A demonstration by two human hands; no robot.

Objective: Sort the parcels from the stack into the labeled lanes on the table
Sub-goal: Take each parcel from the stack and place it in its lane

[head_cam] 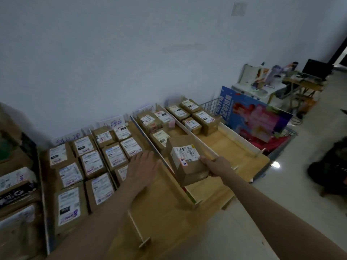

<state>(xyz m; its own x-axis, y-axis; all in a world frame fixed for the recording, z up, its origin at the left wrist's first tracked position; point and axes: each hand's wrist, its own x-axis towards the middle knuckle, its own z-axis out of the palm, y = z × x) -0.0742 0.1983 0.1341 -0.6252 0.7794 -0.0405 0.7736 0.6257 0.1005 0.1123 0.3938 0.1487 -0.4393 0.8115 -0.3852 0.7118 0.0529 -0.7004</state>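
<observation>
Against a white wall [131, 53], wooden table [234, 143], divided parcel lanes [189, 128].

dim, bluish cast | floor glare at right | soft blur throughout | wide-angle bending at edges

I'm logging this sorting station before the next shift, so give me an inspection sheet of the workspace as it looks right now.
Surface: wooden table split into lanes by upright dividers.
Job's things: labelled parcels lie in rows in the lanes; paper lane signs stand at the wall end; more parcels are stacked at far left.
Clutter: nothing seen on the table beyond the parcels.
Hands: right hand has a grip on a brown parcel above the lanes; left hand open, fingers straight, over the middle lane.
Cables: some on the floor by the far desk, blurred.
Surroundings: wire basket with a blue poster board, a cluttered desk beyond.
</observation>
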